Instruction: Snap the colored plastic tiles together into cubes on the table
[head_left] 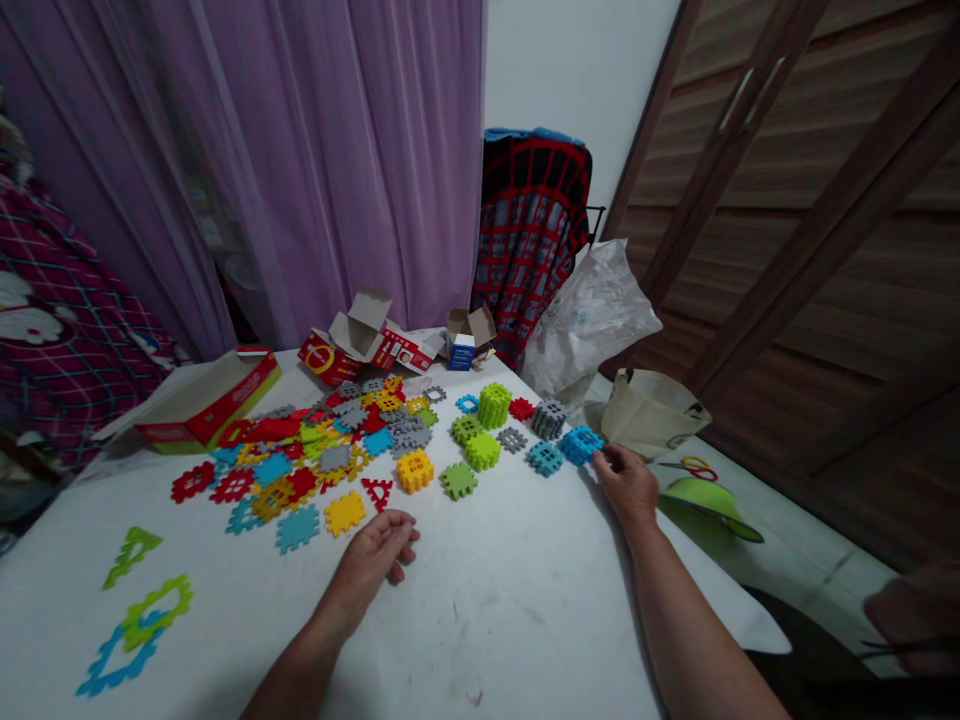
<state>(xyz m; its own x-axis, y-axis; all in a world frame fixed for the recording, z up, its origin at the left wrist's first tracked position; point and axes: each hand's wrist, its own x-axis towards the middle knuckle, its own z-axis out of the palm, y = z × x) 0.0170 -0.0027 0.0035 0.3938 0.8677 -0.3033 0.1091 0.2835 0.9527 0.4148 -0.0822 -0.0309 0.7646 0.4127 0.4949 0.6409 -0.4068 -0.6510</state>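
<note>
Table (517,620), half-curled right hand (628,484) by blocks (581,445)

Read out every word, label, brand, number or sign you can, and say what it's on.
No text can be read for certain.
Red box with yellow ring: print blurred.
Red box beside it: markings too small.
Blue box: pale print, blurred.
Red-and-green box: small marks, unreadable.

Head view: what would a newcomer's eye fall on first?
The heap of multicoloured toothed pieces, left of centre on the white table. Next, the purple curtain behind it. Then the left hand, low and just left of centre, and the right hand by the blue stack.
</note>
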